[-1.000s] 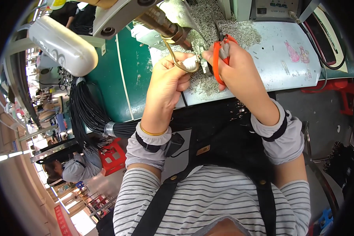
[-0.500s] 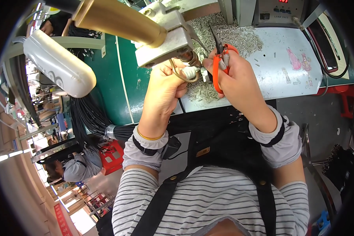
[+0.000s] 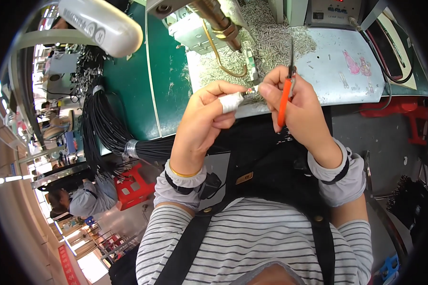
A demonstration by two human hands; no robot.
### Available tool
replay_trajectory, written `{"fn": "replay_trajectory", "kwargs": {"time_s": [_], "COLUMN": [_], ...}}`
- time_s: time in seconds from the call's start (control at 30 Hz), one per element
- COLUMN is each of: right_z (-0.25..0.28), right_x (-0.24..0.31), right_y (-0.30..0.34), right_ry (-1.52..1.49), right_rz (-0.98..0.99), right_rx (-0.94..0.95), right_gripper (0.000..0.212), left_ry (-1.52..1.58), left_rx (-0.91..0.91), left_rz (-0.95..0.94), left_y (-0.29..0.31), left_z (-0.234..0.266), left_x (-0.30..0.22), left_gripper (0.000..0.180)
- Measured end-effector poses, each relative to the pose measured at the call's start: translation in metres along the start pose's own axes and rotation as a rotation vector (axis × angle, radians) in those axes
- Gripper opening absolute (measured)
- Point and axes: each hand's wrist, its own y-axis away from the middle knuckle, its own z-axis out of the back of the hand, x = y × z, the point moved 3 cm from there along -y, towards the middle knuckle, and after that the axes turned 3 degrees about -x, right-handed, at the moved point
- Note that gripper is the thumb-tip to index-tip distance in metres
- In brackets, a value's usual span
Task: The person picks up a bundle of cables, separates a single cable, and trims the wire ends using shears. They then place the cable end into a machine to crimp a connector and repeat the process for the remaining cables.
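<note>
My left hand [image 3: 202, 118] is closed, with finger and thumb pinching the end of a thin dark cable [image 3: 246, 93]; small coloured wires show at its tip. White tape [image 3: 230, 101] wraps the left thumb. My right hand [image 3: 292, 102] meets it from the right, thumb and fingertips together at the wire ends. Orange-handled long-nose pliers [image 3: 285, 102] are tucked in the right palm, their dark jaws pointing away from me. Just beyond both hands stands a machine's metal spindle [image 3: 228, 34], with a bent brass-coloured rod [image 3: 218, 59] beside it.
Many tiny metal pins [image 3: 285, 45] are heaped around the machine base. To the left hangs a tied bundle of black cables [image 3: 107, 114] beside the green tabletop [image 3: 164, 90]. A white lamp-like housing [image 3: 102, 26] juts in above. A control box [image 3: 335, 12] stands at the back right.
Both hands have come back toward me from under the spindle and now meet in front of it. The pliers have turned more upright in the right hand. The view has shifted, too.
</note>
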Motion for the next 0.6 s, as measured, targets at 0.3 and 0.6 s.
{"fn": "replay_trajectory", "kwargs": {"time_s": [0.3,0.6], "right_z": [-0.010,0.056], "right_x": [-0.012,0.002], "right_y": [0.059,0.047], "right_ry": [-0.074,0.219], "right_rz": [-0.680,-0.003], "right_rx": [0.734,-0.174], "right_gripper": [0.023,0.026], "left_ry": [0.112,0.016], "left_rx": [0.236,0.034], "left_rz": [0.211,0.059], "left_y": [0.035,0.046], "left_z": [-0.025,-0.026], "left_x": [0.026,0.026], "left_gripper": [0.050,0.035]}}
